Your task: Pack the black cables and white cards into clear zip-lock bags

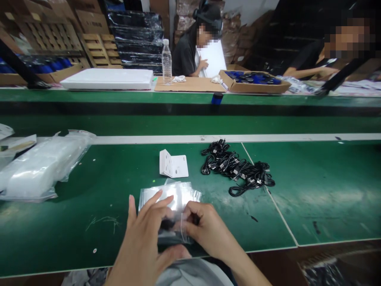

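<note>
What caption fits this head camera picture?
Left hand and right hand hold a small clear plastic bag over the green table near black coiled cables.

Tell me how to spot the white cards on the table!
Look at the near green table. Left of the black cable pile, just behind the clear bags, sit the cards. They alone there are stiff and plain white, with one end folded up.

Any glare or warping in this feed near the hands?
Head view: glare off the clear bag between left hand and right hand washes out its upper part; the near edge of the green table bows, lens distortion; cable pile is sharp.
</note>
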{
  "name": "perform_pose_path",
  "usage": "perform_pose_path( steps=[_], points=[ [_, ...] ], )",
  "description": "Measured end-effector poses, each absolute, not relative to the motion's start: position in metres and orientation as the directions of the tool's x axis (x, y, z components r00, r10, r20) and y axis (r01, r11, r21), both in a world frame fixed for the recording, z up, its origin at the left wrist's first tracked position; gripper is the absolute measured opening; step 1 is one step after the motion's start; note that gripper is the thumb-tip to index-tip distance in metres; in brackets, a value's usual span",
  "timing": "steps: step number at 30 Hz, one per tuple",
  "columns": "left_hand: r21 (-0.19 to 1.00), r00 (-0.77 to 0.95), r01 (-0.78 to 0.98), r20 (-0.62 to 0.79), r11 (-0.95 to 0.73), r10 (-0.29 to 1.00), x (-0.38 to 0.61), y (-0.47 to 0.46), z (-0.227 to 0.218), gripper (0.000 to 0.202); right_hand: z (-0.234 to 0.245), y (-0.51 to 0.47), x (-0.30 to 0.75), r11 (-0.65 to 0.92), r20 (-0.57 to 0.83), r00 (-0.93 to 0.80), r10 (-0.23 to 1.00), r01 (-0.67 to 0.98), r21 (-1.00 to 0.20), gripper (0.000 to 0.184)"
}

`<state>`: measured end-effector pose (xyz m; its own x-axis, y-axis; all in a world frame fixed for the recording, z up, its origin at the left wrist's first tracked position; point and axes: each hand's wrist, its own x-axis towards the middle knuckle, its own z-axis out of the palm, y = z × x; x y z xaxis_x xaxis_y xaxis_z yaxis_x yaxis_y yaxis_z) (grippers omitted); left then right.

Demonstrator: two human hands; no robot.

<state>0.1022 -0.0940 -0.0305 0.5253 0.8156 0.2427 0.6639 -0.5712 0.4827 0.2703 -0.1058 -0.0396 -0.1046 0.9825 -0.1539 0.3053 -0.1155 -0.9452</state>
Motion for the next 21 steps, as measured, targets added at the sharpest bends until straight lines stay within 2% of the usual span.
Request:
perform_pose_path(
  steps=[1, 2, 5, 7, 8, 12, 17, 21],
  points=[
    [0.521, 0.525, 0.676, 0.156, -0.521, 0.837, 0.099, -0.089, -0.025, 0.047, -0.036, -0.106, 0.272, -0.114, -0.165, -0.161, 0.973, 0.285, -0.952, 0.012],
    [0.569, 0.519, 0.685, 0.056, -0.455, 0.853, 0.096, -0.085, -0.02, 0.048, -0.033, -0.106, 0.272, -0.119, -0.172, -0.201, 0.964, 0.251, -0.961, 0.009],
    [0.702, 0.475, 0.68, -0.199, -0.213, 0.857, 0.095, -0.077, -0.009, 0.021, -0.026, -0.107, 0.272, -0.178, -0.181, -0.217, 0.959, 0.034, -0.984, 0.012],
    [0.746, 0.396, 0.66, -0.242, -0.091, 0.886, 0.098, -0.077, -0.008, 0.018, -0.025, -0.109, 0.272, -0.21, -0.183, -0.203, 0.962, -0.118, -0.97, 0.014],
    [0.764, 0.344, 0.643, -0.233, -0.047, 0.91, 0.1, -0.078, -0.009, 0.02, -0.025, -0.11, 0.273, -0.212, -0.183, -0.192, 0.964, -0.141, -0.967, 0.016],
    [0.867, 0.224, 0.489, -0.23, 0.095, 0.947, 0.103, -0.084, -0.017, 0.022, -0.03, -0.111, 0.274, -0.208, -0.205, -0.12, 0.971, -0.008, -0.978, 0.013],
    [0.925, 0.33, 0.315, -0.318, 0.214, 0.889, 0.097, -0.084, -0.022, 0.026, -0.029, -0.108, 0.275, -0.182, -0.185, -0.039, 0.982, 0.067, -0.981, 0.018],
    [0.921, 0.293, 0.282, -0.348, 0.268, 0.89, 0.092, -0.082, -0.026, 0.028, -0.026, -0.107, 0.276, -0.151, -0.153, -0.015, 0.988, 0.117, -0.982, 0.017]
  ],
)
